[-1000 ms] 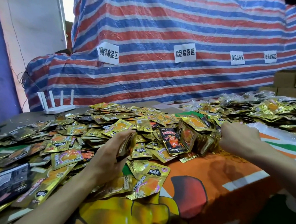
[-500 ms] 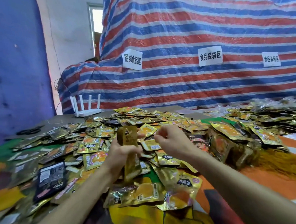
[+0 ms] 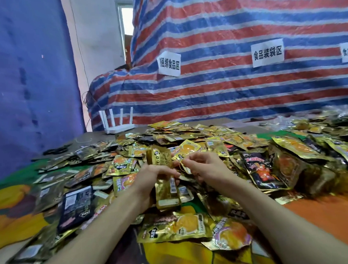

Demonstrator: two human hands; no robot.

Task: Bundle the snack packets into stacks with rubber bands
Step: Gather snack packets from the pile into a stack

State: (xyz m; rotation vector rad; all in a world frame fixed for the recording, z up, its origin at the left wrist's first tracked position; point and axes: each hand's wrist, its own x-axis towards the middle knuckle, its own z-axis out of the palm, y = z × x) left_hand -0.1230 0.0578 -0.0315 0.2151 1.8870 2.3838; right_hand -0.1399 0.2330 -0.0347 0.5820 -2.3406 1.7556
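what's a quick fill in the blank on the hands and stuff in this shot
The stack gripped by the left hand is ____ in colour.
The rubber band is pinched in the ____ hand.
The white router has ____ antennas.
Missing words: gold; right; four.

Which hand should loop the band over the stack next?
Right, most likely. The right hand pinches the rubber band next to the stack; the left hand grips that stack upright, so it is busy.
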